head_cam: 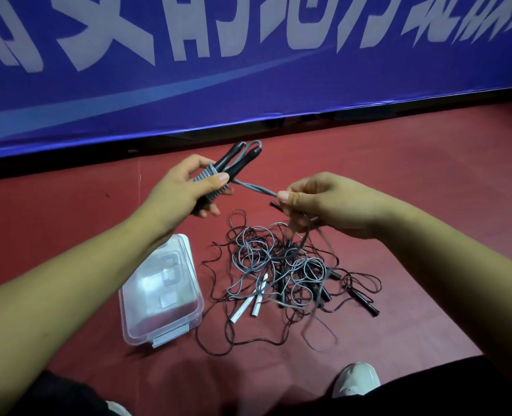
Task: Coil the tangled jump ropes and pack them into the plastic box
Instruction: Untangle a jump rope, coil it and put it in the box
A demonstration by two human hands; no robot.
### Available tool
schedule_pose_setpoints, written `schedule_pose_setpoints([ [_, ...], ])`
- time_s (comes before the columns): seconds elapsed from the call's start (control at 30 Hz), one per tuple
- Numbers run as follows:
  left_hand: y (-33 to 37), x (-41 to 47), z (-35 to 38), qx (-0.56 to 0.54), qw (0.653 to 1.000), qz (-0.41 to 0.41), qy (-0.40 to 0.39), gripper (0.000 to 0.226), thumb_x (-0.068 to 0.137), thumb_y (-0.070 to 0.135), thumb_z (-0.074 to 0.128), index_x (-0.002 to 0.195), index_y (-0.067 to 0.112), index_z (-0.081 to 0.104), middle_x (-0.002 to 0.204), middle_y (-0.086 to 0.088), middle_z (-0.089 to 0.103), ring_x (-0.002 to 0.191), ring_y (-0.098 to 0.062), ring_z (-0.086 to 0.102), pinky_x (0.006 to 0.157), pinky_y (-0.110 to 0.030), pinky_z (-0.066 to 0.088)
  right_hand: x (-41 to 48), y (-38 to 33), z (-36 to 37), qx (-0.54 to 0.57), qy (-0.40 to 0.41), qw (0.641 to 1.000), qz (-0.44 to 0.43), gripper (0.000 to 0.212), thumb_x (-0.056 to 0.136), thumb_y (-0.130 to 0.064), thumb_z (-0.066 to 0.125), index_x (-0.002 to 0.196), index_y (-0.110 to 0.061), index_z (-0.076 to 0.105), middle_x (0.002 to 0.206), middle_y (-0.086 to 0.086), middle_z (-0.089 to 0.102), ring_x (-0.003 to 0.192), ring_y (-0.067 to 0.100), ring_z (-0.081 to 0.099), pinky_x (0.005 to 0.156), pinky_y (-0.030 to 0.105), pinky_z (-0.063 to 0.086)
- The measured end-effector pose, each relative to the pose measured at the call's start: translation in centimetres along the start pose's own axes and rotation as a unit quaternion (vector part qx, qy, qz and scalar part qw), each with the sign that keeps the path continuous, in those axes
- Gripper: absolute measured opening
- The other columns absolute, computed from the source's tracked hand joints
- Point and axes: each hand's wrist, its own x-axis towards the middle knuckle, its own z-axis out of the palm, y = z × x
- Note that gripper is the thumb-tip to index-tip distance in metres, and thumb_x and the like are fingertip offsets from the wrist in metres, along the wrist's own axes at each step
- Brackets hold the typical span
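Left of centre, the left hand (182,187) grips a pair of black handles (233,157), its thumb pressing on the grey wraps (209,183) wound round them. A twisted cord (254,187) runs from the wraps to the right hand (317,202), which pinches it between thumb and fingers. Blurred strands hang from that hand towards the tangle (284,265) on the floor (398,175), lower centre.

If those strands are caught in the pile, pulling the next wrap could tighten knots or drag the tangle up. If the thumb eases, the wraps could spring loose. The box (128,313), lower left beside the tangle, looks lidded, so opening it would need a hand, and the bundle could unwind meanwhile.
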Motion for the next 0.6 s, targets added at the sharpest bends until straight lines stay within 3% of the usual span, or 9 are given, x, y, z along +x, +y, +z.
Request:
schedule_pose_setpoints([
  [0.07, 0.1, 0.2, -0.2, 0.008, 1.0, -0.004, -0.002, 0.016, 0.094, 0.018, 0.064, 0.103, 0.016, 0.051, 0.093, -0.009, 0.076, 0.052, -0.021, 0.062, 0.046, -0.021, 0.045, -0.2, -0.3, 0.0, 0.017, 0.005, 1.0, 0.008, 0.028, 0.101, -0.026, 0.054, 0.085, -0.005, 0.061, 0.059, 0.001, 0.049, 0.064, 0.018, 0.066, 0.075, 0.042, 0.048],
  [0.13, 0.0, 0.3, -0.4, 0.019, 1.0, -0.009, 0.001, 0.017, 0.094, 0.018, 0.063, 0.1, 0.017, 0.048, 0.094, -0.009, 0.076, 0.052, -0.022, 0.062, 0.046, -0.021, 0.045, -0.4, -0.6, 0.2, 0.008, 0.01, 1.0, 0.013, 0.026, 0.1, -0.024, 0.057, 0.086, -0.004, 0.065, 0.056, -0.002, 0.048, 0.056, 0.019, 0.057, 0.066, 0.039, 0.047],
  [0.33, -0.9, 0.6, -0.7, 0.087, 0.996, -0.031, -0.015, 0.014, 0.097, 0.023, 0.06, 0.097, 0.021, 0.046, 0.102, -0.013, 0.073, 0.068, -0.03, 0.073, 0.054, -0.03, 0.057, -1.5, -2.8, 1.4, -0.183, 0.051, 0.981, -0.038, 0.022, 0.096, -0.033, 0.064, 0.087, -0.017, 0.075, 0.05, -0.007, 0.047, 0.046, 0.007, 0.041, 0.048, 0.021, 0.035],
  [0.5, -1.0, 0.0, 0.1, 0.208, 0.977, 0.002, -0.04, 0.023, 0.096, 0.023, 0.062, 0.104, 0.014, 0.042, 0.098, -0.012, 0.065, 0.073, -0.023, 0.075, 0.065, -0.043, 0.062, -1.7, -3.5, 1.8, -0.097, 0.037, 0.992, -0.067, 0.021, 0.095, -0.024, 0.066, 0.089, -0.005, 0.074, 0.055, 0.001, 0.045, 0.047, 0.013, 0.037, 0.046, 0.022, 0.031],
  [0.6, -0.5, -0.3, 0.4, 0.306, 0.95, 0.007, -0.061, 0.028, 0.094, 0.029, 0.065, 0.103, 0.015, 0.043, 0.081, -0.006, 0.066, 0.059, -0.016, 0.07, 0.057, -0.034, 0.055, -1.6, -3.4, 1.9, -0.075, 0.037, 0.994, -0.074, 0.021, 0.096, -0.021, 0.065, 0.089, -0.002, 0.073, 0.057, 0.006, 0.043, 0.048, 0.014, 0.035, 0.045, 0.022, 0.03],
])
